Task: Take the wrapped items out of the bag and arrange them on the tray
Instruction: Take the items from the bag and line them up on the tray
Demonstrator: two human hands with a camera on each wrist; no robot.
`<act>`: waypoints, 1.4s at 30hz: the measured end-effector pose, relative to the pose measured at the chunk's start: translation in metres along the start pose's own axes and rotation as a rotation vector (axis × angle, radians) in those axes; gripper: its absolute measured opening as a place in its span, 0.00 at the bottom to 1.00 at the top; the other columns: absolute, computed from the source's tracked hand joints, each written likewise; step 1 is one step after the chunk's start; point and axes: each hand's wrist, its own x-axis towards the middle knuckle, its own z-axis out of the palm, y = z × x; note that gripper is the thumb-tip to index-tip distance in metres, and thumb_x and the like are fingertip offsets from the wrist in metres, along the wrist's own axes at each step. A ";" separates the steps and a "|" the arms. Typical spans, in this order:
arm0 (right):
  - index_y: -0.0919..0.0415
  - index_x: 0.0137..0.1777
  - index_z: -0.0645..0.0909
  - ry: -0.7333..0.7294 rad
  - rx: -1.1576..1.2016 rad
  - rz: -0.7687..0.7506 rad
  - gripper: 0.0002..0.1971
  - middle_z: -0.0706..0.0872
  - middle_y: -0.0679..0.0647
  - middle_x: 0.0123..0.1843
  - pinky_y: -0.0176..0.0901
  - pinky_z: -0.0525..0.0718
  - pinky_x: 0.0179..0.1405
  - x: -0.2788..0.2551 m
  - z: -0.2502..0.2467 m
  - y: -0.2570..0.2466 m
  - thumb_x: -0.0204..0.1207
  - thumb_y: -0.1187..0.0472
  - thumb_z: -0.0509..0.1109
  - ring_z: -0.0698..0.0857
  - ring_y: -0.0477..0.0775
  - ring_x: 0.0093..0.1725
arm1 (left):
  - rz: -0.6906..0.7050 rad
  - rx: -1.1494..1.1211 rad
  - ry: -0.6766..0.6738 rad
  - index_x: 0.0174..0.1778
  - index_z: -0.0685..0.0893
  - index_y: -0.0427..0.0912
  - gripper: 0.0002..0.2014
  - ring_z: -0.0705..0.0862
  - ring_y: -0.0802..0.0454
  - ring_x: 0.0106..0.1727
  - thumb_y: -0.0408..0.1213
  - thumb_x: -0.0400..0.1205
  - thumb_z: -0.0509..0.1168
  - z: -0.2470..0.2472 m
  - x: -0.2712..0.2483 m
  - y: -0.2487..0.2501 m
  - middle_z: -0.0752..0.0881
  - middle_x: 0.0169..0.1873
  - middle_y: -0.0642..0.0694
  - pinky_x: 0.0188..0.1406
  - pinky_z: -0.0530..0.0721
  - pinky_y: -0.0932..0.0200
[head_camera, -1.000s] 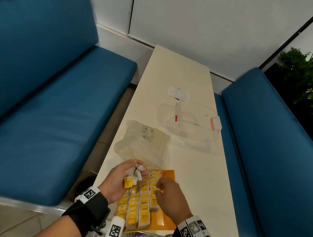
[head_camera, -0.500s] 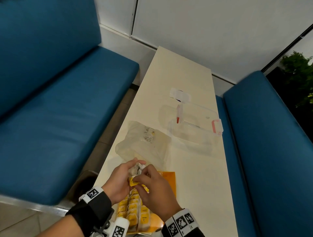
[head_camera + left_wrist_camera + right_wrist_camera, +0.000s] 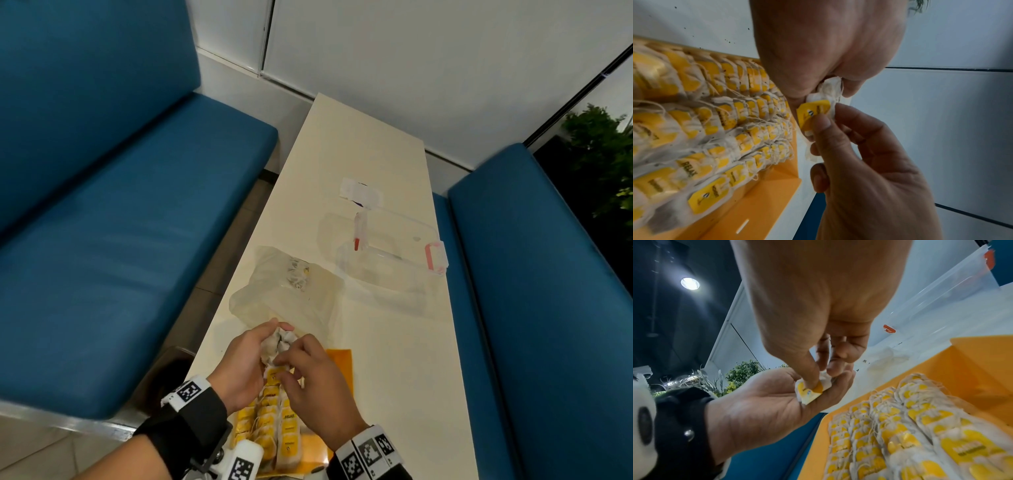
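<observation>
My left hand (image 3: 270, 342) hovers above the far end of the orange tray (image 3: 340, 365) and holds a small bunch of white wrapped tea bags (image 3: 279, 341). One bag with a yellow tag (image 3: 813, 116) lies on the left hand's fingers. My right hand (image 3: 286, 371) pinches that tagged bag (image 3: 809, 391) between thumb and forefinger. Rows of yellow-tagged tea bags (image 3: 274, 421) fill the left part of the tray (image 3: 972, 369). The clear plastic bag (image 3: 291, 294) lies just beyond the hands with a few bags inside.
A clear lidded container with red clips (image 3: 388, 270) stands on the narrow cream table (image 3: 394, 377) to the right of the bag, with a white label (image 3: 361, 192) beyond it. Blue benches (image 3: 102, 240) flank the table on both sides.
My right hand left the rows on the tray, rose to my left hand and now pinches the yellow-tagged bag held there. The left hand stayed over the tray's far end.
</observation>
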 end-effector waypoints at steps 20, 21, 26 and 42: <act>0.51 0.38 0.81 0.081 0.332 0.326 0.10 0.88 0.54 0.39 0.40 0.83 0.32 0.004 -0.060 0.012 0.75 0.68 0.73 0.87 0.56 0.34 | 0.187 0.371 0.038 0.48 0.90 0.35 0.16 0.84 0.40 0.41 0.46 0.80 0.75 -0.009 -0.003 0.003 0.89 0.39 0.36 0.36 0.82 0.53; 0.52 0.39 0.80 0.062 0.351 0.334 0.10 0.87 0.55 0.39 0.37 0.82 0.31 0.003 -0.060 0.014 0.76 0.69 0.72 0.88 0.57 0.34 | 0.213 0.448 0.009 0.44 0.90 0.37 0.14 0.82 0.40 0.38 0.47 0.79 0.75 -0.009 -0.004 0.003 0.87 0.36 0.36 0.33 0.79 0.54; 0.53 0.42 0.80 0.005 0.379 0.328 0.10 0.86 0.58 0.39 0.36 0.83 0.33 0.001 -0.059 0.016 0.78 0.69 0.71 0.86 0.53 0.34 | 0.269 0.716 -0.192 0.61 0.91 0.53 0.14 0.81 0.61 0.28 0.34 0.80 0.76 -0.001 -0.016 0.004 0.88 0.33 0.53 0.27 0.77 0.67; 0.67 0.45 0.84 0.117 0.640 0.513 0.01 0.89 0.63 0.33 0.42 0.76 0.25 -0.009 -0.038 0.022 0.77 0.69 0.73 0.86 0.54 0.32 | 0.330 0.966 -0.135 0.50 0.95 0.54 0.06 0.89 0.67 0.40 0.42 0.79 0.78 0.000 -0.019 -0.005 0.94 0.43 0.57 0.37 0.80 0.73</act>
